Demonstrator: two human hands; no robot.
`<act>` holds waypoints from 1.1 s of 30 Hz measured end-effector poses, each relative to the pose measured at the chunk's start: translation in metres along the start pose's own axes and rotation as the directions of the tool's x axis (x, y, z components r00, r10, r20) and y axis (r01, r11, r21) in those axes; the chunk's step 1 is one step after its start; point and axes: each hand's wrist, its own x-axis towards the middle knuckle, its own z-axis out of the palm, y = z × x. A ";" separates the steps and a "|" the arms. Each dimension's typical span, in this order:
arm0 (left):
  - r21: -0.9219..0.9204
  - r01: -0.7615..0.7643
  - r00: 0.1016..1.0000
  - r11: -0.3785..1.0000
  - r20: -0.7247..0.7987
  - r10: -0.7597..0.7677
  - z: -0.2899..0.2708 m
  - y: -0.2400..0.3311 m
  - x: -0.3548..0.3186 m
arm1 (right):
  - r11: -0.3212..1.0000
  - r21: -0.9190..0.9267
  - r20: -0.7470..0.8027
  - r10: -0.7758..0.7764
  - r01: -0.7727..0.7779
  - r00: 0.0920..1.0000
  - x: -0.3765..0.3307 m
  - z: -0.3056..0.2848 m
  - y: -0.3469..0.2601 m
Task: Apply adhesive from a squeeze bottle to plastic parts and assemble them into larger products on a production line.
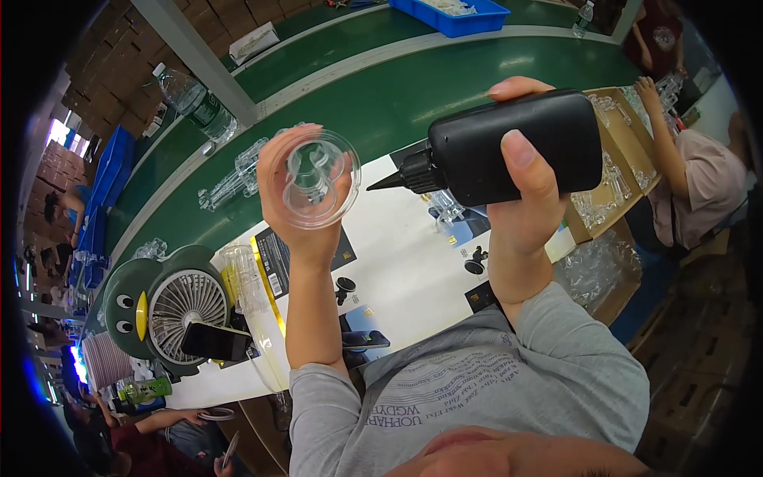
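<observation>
My left hand (280,215) is closed around a clear round plastic cup-like part (324,208), whose open rim faces me. In my right hand (526,203) is a black squeeze bottle (509,147) with a pointed nozzle (389,182), tilted on its side. The nozzle tip points left at the clear part, a small gap away from its rim. Both hands are raised over a white work surface (413,262). On that surface lie small black fittings (475,261), printed cards (364,324) and more clear parts (447,208) just behind the bottle.
A green penguin-shaped fan (127,306) stands left, with a phone (216,342) before it. Cardboard trays of clear parts (610,179) lie right, near a co-worker's arm (668,147). Behind runs a green conveyor (358,95) with a water bottle (195,103) and blue bin (451,22).
</observation>
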 end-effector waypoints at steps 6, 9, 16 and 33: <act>0.042 -0.090 0.996 0.995 -0.003 0.090 -0.003 -0.002 0.000 | 1.000 0.030 -0.009 -0.010 0.011 1.000 0.000 -0.001 0.002; 0.047 -0.097 0.995 0.994 -0.005 0.097 -0.001 -0.002 0.000 | 0.999 0.044 -0.008 -0.009 0.009 1.000 0.001 -0.001 0.003; 0.094 -0.119 0.993 0.988 0.004 0.119 -0.004 0.001 0.000 | 0.998 0.061 0.025 -0.001 0.000 1.000 0.001 0.000 0.004; 0.076 -0.110 0.994 0.991 0.013 0.110 -0.002 0.001 -0.001 | 0.997 0.073 0.023 -0.005 0.003 1.000 0.002 -0.001 0.004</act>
